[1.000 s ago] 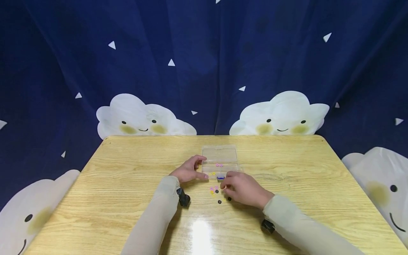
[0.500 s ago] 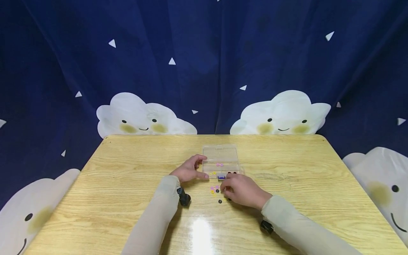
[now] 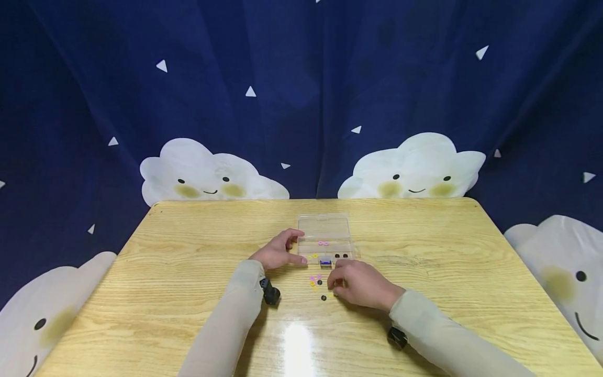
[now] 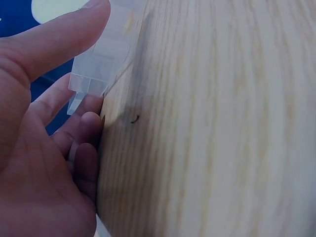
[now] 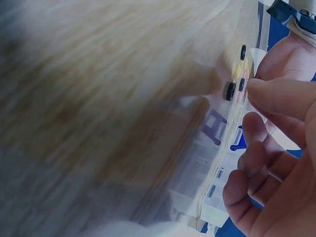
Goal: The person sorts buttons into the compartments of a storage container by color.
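Note:
A clear plastic box [image 3: 325,241] lies with its lid up; my left hand [image 3: 278,251] steadies its left side, thumb at the front corner and fingers at the back. Two pink buttons [image 3: 323,243] sit in its back compartment, yellow ones [image 3: 314,256] at front left and two black ones [image 3: 341,256] at front right. My right hand [image 3: 363,283] is low over the table in front, fingers bent. In the right wrist view a black button [image 5: 230,91] shows close by the thumb tip; whether it is pinched is hidden.
Loose on the wooden table [image 3: 188,303] before the box are pink buttons [image 3: 315,277], a yellow button [image 3: 313,283] and black buttons [image 3: 323,298]. A blue clip-like piece [image 3: 325,263] stands at the box's front edge. A dark blue curtain [image 3: 301,104] hangs behind the table.
My right hand has shifted slightly nearer, uncovering the two black buttons in the box. The loose black button beside its thumb is now hidden in the head view. The left hand stays put.

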Demonstrator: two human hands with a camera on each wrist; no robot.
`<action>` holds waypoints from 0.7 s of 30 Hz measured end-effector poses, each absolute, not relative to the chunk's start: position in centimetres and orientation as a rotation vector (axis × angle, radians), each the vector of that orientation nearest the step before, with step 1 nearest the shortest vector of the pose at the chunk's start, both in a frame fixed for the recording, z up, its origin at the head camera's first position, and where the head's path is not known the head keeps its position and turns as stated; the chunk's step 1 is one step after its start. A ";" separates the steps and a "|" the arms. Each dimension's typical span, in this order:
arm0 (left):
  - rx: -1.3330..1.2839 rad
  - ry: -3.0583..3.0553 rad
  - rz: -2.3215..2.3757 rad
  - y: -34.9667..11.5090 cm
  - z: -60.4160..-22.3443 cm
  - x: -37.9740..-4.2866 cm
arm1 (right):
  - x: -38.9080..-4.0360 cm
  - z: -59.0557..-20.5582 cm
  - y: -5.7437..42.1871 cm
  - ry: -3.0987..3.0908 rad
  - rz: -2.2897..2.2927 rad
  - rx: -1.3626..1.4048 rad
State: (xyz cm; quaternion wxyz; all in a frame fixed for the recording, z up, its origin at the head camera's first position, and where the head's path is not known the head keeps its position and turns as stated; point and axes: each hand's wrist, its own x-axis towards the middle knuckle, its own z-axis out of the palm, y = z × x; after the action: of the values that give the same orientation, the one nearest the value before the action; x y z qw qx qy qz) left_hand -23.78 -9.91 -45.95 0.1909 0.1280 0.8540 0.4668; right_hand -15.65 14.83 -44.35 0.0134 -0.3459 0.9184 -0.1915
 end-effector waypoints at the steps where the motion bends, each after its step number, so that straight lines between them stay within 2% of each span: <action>1: 0.359 2.396 1.314 -9.9 -46.0 -23.8 | -15.6 -44.4 14.8 2.859 -0.592 -1.073; 21: 0.361 2.386 1.327 -10.0 -45.9 -23.7 | -15.4 -44.9 14.4 2.815 -0.581 -1.068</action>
State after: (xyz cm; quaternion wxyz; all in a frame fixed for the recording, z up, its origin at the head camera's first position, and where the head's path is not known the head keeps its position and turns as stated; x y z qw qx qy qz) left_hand -23.74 -10.02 -45.92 0.1928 0.1287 0.8501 0.4728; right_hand -15.38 14.45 -44.85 0.0377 -0.3480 0.9174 -0.1894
